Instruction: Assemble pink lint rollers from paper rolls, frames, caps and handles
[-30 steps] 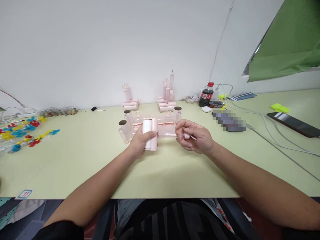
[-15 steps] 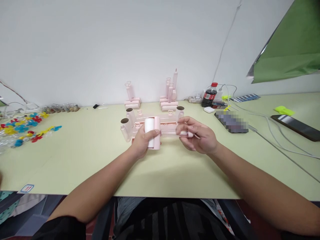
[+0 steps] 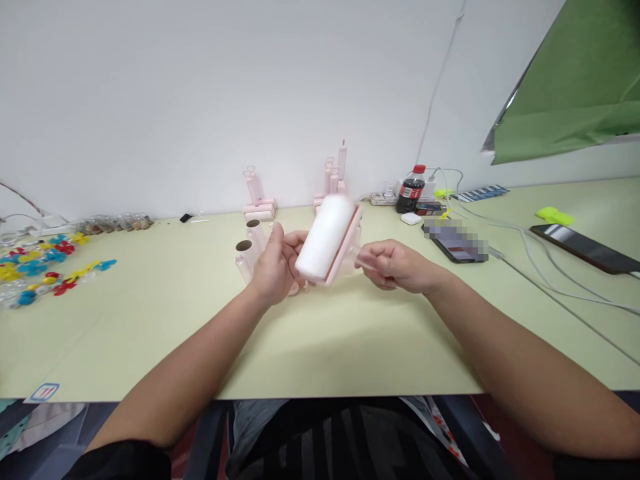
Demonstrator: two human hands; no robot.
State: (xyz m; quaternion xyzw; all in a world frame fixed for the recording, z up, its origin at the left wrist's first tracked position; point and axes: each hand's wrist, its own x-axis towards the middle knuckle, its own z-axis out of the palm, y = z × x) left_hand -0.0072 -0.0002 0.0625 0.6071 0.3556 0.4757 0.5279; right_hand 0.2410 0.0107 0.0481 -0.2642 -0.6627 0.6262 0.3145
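My left hand (image 3: 273, 265) is closed around the lower end of a white lint roller (image 3: 326, 236) set in a pink holder, which is raised and tilted toward the camera. My right hand (image 3: 395, 265) is closed on the clear handle part (image 3: 361, 257) at the roller's right side. Behind my hands, clear tubes with brown cores (image 3: 249, 248) lie on the pale green table (image 3: 320, 333).
More pink roller parts (image 3: 260, 200) stand upright by the wall. Coloured plastic flowers (image 3: 35, 267) lie at the far left. A cola bottle (image 3: 411, 189), a power strip, cables, a blurred phone (image 3: 454, 241) and a dark tablet (image 3: 585, 240) sit to the right.
The roller lay level just above the table; both hands have lifted it and tipped its far end up, so the white roll now faces the camera.
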